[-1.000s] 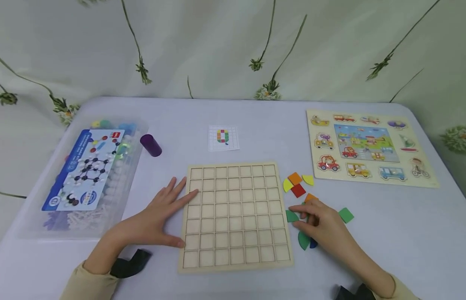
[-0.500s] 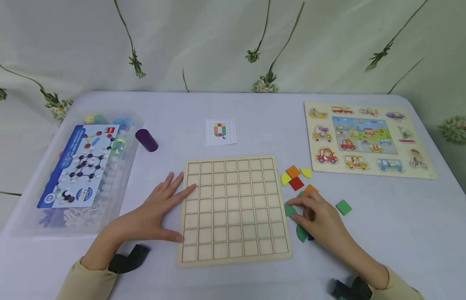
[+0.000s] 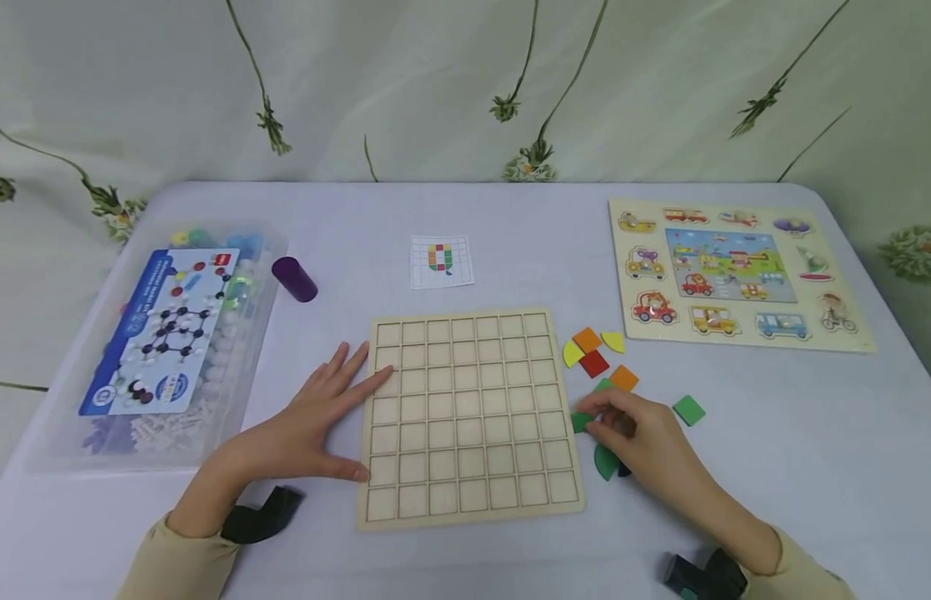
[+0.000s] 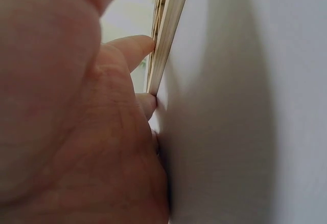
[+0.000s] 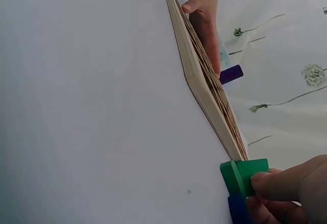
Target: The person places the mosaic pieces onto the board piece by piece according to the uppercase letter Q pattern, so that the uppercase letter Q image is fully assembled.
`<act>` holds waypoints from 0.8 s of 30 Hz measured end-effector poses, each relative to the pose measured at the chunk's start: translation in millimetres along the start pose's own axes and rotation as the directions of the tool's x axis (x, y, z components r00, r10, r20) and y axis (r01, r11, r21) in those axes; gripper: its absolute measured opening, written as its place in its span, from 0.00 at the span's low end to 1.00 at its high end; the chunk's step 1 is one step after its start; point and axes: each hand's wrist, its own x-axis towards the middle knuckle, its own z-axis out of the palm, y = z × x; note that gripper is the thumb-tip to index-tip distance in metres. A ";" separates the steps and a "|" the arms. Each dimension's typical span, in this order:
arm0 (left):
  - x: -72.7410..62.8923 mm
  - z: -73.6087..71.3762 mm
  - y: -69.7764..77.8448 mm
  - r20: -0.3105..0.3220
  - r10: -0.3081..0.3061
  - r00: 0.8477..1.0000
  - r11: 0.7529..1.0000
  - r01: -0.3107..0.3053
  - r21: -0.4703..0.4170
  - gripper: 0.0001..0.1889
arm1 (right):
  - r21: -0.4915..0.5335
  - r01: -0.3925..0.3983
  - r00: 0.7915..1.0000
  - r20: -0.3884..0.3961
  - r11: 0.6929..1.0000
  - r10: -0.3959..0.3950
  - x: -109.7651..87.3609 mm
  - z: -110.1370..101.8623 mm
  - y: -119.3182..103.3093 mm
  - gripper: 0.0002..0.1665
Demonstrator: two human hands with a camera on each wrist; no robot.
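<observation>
My left hand (image 3: 307,429) lies with fingers spread along the left side of a wooden grid board (image 3: 471,417). Its index fingertip rests over the frame and its thumb touches the edge. At the board's right side, my right hand (image 3: 641,425) pinches a green quarter-round piece (image 3: 581,422) between thumb and fingers. The right wrist view shows this green piece (image 5: 254,173) tilted up at the board's corner. Close below the hand lie another green quarter-round piece (image 3: 606,462) and a dark blue piece (image 3: 624,471), partly hidden.
Orange, red and yellow pieces, among them a red square (image 3: 594,363), lie right of the board, and a green square (image 3: 688,410) farther right. Behind are a pattern card (image 3: 442,279), purple cylinder (image 3: 295,279), vehicle puzzle (image 3: 743,325) and clear box (image 3: 240,392).
The view has shifted slightly. My right fingers have tightened on the green piece and tipped it, and the orange square above the hand shows more fully. My left hand stays on the board.
</observation>
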 end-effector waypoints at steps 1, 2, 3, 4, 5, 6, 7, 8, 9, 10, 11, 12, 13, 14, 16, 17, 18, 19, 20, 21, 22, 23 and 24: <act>-0.4 -0.1 0.0 0.001 -0.005 1.000 1.000 0.005 0.000 0.57 | 0.015 -0.014 1.000 0.013 1.000 0.014 0.5 -1.3 -0.4 0.16; -0.6 -0.1 -0.1 0.002 -0.011 1.000 1.000 0.011 0.001 0.58 | 0.030 -0.029 0.999 0.027 0.999 0.029 1.0 -2.6 -0.8 0.15; -0.7 -0.1 -0.2 0.003 -0.016 1.000 1.000 0.016 0.002 0.58 | 0.054 -0.044 0.998 0.041 0.998 0.042 1.6 -4.3 -1.5 0.14; -0.7 0.1 -0.3 0.005 -0.022 1.000 1.000 0.022 0.003 0.58 | 0.079 -0.059 0.997 0.055 0.995 0.055 2.2 -5.9 -2.3 0.14; -0.6 0.3 -0.4 0.009 -0.028 1.000 1.000 0.028 0.002 0.58 | 0.104 -0.075 0.995 0.068 0.992 0.068 2.9 -7.1 -3.2 0.13; -0.5 0.5 -0.6 0.012 -0.034 0.999 0.999 0.034 0.005 0.58 | 0.131 -0.091 0.993 0.081 0.987 0.081 3.9 -8.0 -4.3 0.13; -0.4 0.7 -0.9 0.015 -0.039 0.999 0.999 0.039 0.007 0.58 | 0.182 -0.105 0.991 0.099 0.978 0.088 5.4 -8.7 -5.9 0.12; -0.4 0.8 -0.9 0.017 -0.044 0.999 0.999 0.043 0.008 0.59 | 0.239 -0.119 0.989 0.119 0.964 0.093 7.0 -9.0 -8.1 0.11; -0.4 1.0 -1.2 0.018 -0.045 0.999 0.999 0.045 0.007 0.59 | 0.286 -0.131 0.986 0.137 0.949 0.095 9.2 -8.5 -10.1 0.11; -0.3 1.0 -1.3 0.021 -0.048 0.999 0.999 0.048 0.007 0.59 | 0.338 -0.140 0.983 0.161 0.931 0.090 11.5 -7.1 -11.8 0.11; -0.2 1.1 -1.5 0.021 -0.048 0.999 0.999 0.048 0.010 0.59 | 0.390 -0.150 0.979 0.187 0.908 0.082 14.0 -5.1 -14.0 0.10; -0.2 1.1 -1.7 0.020 -0.046 0.999 0.999 0.046 0.011 0.59 | 0.437 -0.154 0.975 0.211 0.886 0.065 16.5 -2.9 -16.4 0.10; -0.1 1.0 -1.7 0.020 -0.045 0.999 0.999 0.045 0.010 0.59 | 0.481 -0.158 0.971 0.235 0.862 0.046 19.2 -0.1 -18.6 0.10; -0.1 1.1 -1.8 0.020 -0.045 0.999 0.999 0.045 0.008 0.59 | 0.508 -0.159 0.967 0.254 0.847 0.029 21.8 3.3 -20.8 0.09; 0.3 1.5 -2.2 0.019 -0.043 0.999 0.999 0.043 0.010 0.59 | 0.556 -0.145 0.960 0.279 0.819 -0.020 26.8 10.3 -24.0 0.11; 0.6 1.7 -2.4 0.019 -0.042 0.999 0.999 0.042 0.008 0.59 | 0.574 -0.138 0.958 0.283 0.807 -0.037 29.0 13.6 -25.9 0.12; 0.8 2.0 -2.6 0.020 -0.042 0.999 0.999 0.042 0.007 0.59 | 0.591 -0.129 0.957 0.283 0.797 -0.055 31.1 16.7 -27.5 0.13; 0.9 2.2 -2.8 0.020 -0.041 0.999 0.999 0.041 0.007 0.59 | 0.608 -0.128 0.956 0.286 0.783 -0.065 33.2 19.6 -29.1 0.14; 0.9 2.4 -3.1 0.019 -0.039 0.999 0.999 0.039 0.009 0.59 | 0.622 -0.130 0.954 0.290 0.772 -0.073 34.9 22.1 -30.6 0.15; 0.8 2.5 -3.3 0.017 -0.036 0.999 0.999 0.036 0.010 0.59 | 0.630 -0.128 0.953 0.291 0.766 -0.080 36.4 24.4 -31.9 0.15; 0.7 2.4 -3.3 0.016 -0.034 0.999 0.999 0.034 0.010 0.59 | 0.635 -0.134 0.952 0.296 0.760 -0.079 37.7 26.7 -33.1 0.15; 0.5 2.2 -3.4 0.014 -0.032 0.999 0.999 0.031 0.012 0.59 | 0.637 -0.147 0.949 0.306 0.757 -0.073 38.8 28.8 -34.4 0.13; 0.2 2.0 -3.4 0.013 -0.030 0.999 0.999 0.030 0.012 0.58 | 0.630 -0.155 0.948 0.312 0.761 -0.066 39.6 30.8 -35.3 0.12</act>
